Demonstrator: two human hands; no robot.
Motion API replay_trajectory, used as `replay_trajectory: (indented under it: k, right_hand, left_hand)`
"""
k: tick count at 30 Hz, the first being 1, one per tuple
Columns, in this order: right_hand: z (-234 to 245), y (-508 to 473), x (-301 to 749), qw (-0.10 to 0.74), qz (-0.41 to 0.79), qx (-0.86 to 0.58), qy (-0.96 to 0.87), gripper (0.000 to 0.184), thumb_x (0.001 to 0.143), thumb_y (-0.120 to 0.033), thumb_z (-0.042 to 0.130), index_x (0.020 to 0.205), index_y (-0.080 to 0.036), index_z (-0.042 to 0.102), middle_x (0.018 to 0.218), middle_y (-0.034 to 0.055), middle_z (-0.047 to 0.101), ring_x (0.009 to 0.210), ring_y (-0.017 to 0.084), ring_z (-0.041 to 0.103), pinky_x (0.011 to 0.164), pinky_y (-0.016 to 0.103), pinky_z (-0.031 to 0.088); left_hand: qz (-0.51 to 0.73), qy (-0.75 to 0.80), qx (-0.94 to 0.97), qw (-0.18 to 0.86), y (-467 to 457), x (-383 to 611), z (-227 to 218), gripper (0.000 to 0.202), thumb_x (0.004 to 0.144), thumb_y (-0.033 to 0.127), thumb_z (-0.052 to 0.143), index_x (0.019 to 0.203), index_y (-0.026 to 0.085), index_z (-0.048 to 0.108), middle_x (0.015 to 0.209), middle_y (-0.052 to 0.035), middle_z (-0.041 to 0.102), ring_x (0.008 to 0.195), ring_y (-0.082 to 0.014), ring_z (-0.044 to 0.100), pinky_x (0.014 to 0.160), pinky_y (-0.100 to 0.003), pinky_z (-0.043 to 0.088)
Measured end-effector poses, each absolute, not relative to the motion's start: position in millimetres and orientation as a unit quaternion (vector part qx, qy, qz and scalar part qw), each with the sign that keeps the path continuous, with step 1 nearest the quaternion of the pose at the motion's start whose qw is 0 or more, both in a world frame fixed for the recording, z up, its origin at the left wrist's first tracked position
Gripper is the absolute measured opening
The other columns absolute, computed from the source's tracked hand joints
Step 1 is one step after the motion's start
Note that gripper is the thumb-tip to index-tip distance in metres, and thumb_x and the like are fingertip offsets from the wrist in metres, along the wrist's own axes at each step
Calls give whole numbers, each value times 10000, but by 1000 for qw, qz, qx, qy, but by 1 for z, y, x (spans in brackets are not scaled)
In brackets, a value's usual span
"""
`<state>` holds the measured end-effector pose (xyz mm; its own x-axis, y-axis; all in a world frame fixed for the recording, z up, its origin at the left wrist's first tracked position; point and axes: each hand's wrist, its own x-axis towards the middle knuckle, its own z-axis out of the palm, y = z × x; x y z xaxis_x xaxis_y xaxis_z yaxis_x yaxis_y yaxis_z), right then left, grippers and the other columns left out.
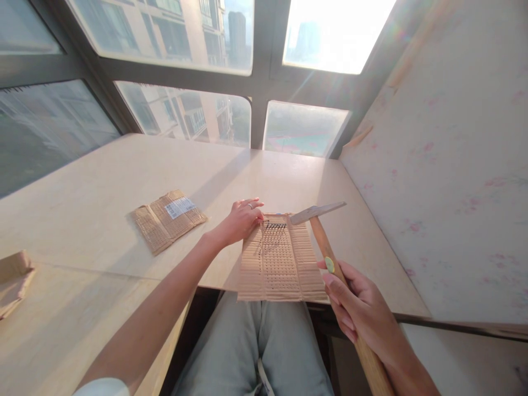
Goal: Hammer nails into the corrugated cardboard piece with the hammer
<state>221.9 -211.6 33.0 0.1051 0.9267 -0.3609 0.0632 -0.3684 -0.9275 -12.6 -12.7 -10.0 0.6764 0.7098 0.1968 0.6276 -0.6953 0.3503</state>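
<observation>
The left hand (pixel 244 221) pinches a nail (pixel 266 221) beside other nails (pixel 279 226) standing in the corrugated cardboard sheet (pixel 280 269) to its right. The right hand (pixel 361 300) grips a wooden-handled hammer (pixel 323 240), its metal head (pixel 303 214) beyond that hand; labelled cardboard (pixel 168 221) lies left of the left hand.

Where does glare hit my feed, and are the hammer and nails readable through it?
Head view: upper-right window pane nearly white, flare streaking the window frame; head view: hammer clear, nails too small to tell apart.

Cardboard label (pixel 180 207), hammer sticker (pixel 329 264), both seemingly illegible
</observation>
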Motion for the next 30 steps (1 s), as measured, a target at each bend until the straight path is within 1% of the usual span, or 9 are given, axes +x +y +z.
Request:
replay_trajectory:
  k: [6, 12, 15, 17, 19, 21, 24, 27, 30]
  right_hand:
    - [33, -212, 222, 403, 541, -622, -397, 605, 830, -559, 605, 1264, -157, 479, 473, -126, 365, 299, 44, 254, 238, 141, 310]
    - [38, -212, 216, 413, 533, -627, -390, 557, 842, -537, 602, 1233, -152, 503, 464, -131, 356, 296, 31, 225, 244, 128, 292]
    - [37, -213, 217, 415, 533, -629, -387, 565, 836, -530, 609, 1241, -151, 500, 466, -130, 359, 294, 33, 230, 243, 131, 294]
    - [36, -213, 218, 412, 531, -631, -387, 572, 834, -532, 610, 1248, -153, 499, 464, -130, 360, 291, 36, 238, 242, 133, 295]
    - [35, -214, 220, 407, 531, -634, -388, 588, 826, -542, 614, 1253, -155, 498, 468, -127, 369, 290, 40, 253, 240, 137, 300]
    - [34, -214, 220, 403, 532, -635, -387, 600, 820, -551, 616, 1255, -156, 499, 469, -127, 370, 288, 43, 259, 239, 140, 305]
    - [33, -215, 220, 404, 535, -633, -387, 598, 813, -552, 618, 1248, -157, 511, 456, -131, 357, 281, 44, 261, 237, 138, 302]
    - [33, -216, 219, 406, 541, -627, -385, 595, 807, -561, 623, 1234, -160, 518, 457, -133, 355, 281, 41, 252, 235, 137, 303]
    - [33, -216, 218, 406, 545, -624, -386, 580, 813, -562, 625, 1222, -166, 518, 470, -129, 370, 286, 38, 253, 237, 134, 308]
  left_hand:
    - [132, 369, 918, 57, -11, -11, -1, 240, 942, 211, 448, 895, 188, 682, 1346, -113, 593, 1379, -276, 389, 1096, -528, 215]
    - [112, 350, 929, 48, -4, -4, 9, 229, 890, 176, 509, 784, 193, 711, 1252, -89, 664, 1345, -283, 434, 1084, -546, 202]
    - [133, 343, 928, 59, -1, -5, 10, 188, 830, 169, 571, 696, 195, 699, 1170, -67, 707, 1299, -284, 486, 1077, -531, 235]
    - [172, 347, 918, 84, 0, -8, 11, 149, 781, 169, 607, 663, 195, 694, 1109, -60, 730, 1212, -273, 560, 1041, -485, 318]
    - [242, 377, 883, 139, -2, -13, 12, 105, 755, 197, 629, 685, 194, 707, 1028, -60, 748, 1051, -241, 641, 941, -410, 425]
    - [327, 429, 810, 229, -7, -19, 13, 105, 748, 256, 646, 727, 186, 721, 896, -58, 755, 845, -193, 672, 779, -334, 488]
    - [426, 487, 651, 396, -17, -26, 14, 168, 707, 333, 713, 708, 166, 702, 659, -35, 701, 596, -125, 605, 569, -262, 449]
    - [481, 466, 503, 546, -27, -31, 13, 229, 597, 296, 821, 688, 162, 659, 588, -6, 649, 529, -88, 561, 510, -230, 409]
    - [505, 411, 411, 638, -35, -35, 11, 321, 539, 235, 874, 779, 154, 677, 663, -5, 668, 577, -82, 591, 547, -215, 445]
